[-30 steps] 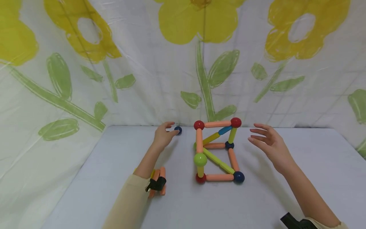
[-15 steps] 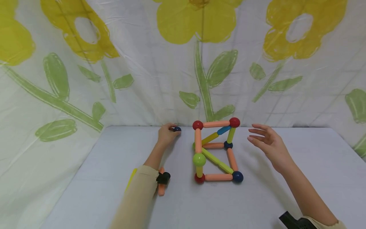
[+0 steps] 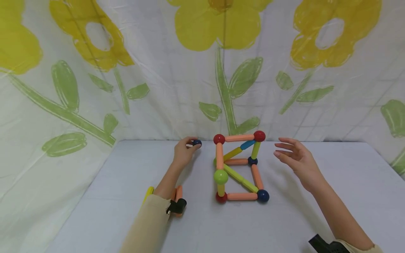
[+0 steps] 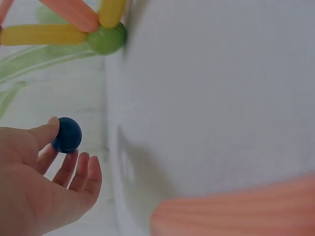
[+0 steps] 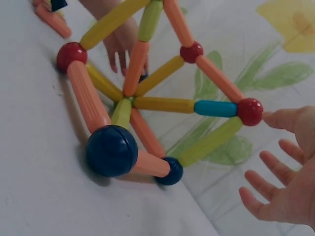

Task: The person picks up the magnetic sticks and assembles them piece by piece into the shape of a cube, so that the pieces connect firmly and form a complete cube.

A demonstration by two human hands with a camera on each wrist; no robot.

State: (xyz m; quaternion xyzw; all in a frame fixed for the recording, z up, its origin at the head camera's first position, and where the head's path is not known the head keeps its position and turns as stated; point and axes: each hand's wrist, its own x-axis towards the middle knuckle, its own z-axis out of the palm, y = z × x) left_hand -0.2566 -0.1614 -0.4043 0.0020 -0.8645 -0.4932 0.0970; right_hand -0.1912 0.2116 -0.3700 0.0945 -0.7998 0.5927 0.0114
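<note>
A small, glossy dark blue ball [image 3: 197,142] lies at the far edge of the table [image 3: 284,225], pinched between the thumb and fingertips of the left hand [image 3: 183,150]. The right hand [image 3: 297,160] hovers with fingers spread and holds nothing, just right of the rod-and-ball frame [image 3: 238,168] that stands between the hands. One second ago the left fingers were open beside the ball; they have since closed on it. The right hand has scarcely moved.
</note>
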